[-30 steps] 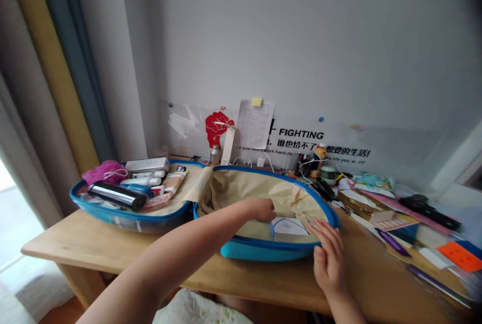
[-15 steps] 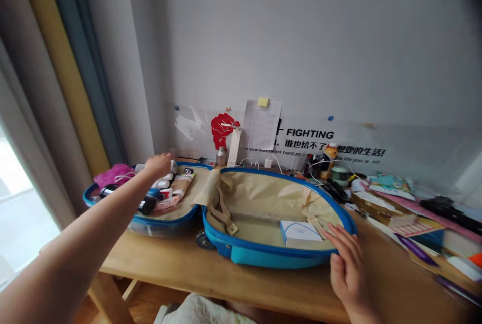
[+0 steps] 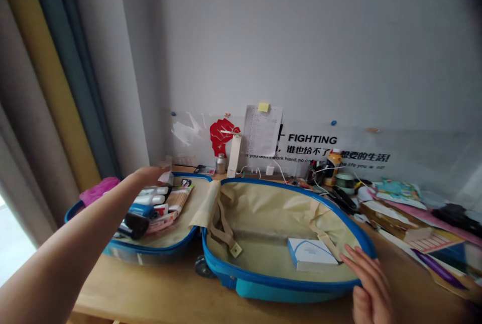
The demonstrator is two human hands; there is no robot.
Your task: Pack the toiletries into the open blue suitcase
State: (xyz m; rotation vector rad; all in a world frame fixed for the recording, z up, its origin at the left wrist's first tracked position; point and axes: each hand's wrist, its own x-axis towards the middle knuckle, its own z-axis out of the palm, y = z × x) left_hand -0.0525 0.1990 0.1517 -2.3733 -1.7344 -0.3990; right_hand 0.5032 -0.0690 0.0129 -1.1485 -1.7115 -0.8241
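An open blue suitcase (image 3: 286,284) with a beige lining lies on the wooden table. Its right half holds a white and blue box (image 3: 312,254). In the left half are white tubes (image 3: 152,194), a dark bottle (image 3: 134,224), a pink mesh item (image 3: 98,191) and other small things. My left hand (image 3: 152,175) is over the far edge of the left half, close to a pale item; its fingers are mostly hidden and blurred. Fingers spread and holding nothing, my right hand (image 3: 367,276) rests by the right rim near the box.
Behind the suitcase stand a metal bottle (image 3: 220,164) and a white lamp (image 3: 234,155). Papers, a purple pen (image 3: 439,268), cables, a green jar (image 3: 344,182) and an orange bottle (image 3: 333,166) crowd the right side. Curtains (image 3: 56,63) hang at the left.
The view has shifted, so the suitcase appears larger and lower. My left hand has moved slightly left relative to the suitcase's contents. My right hand remains by the right rim.
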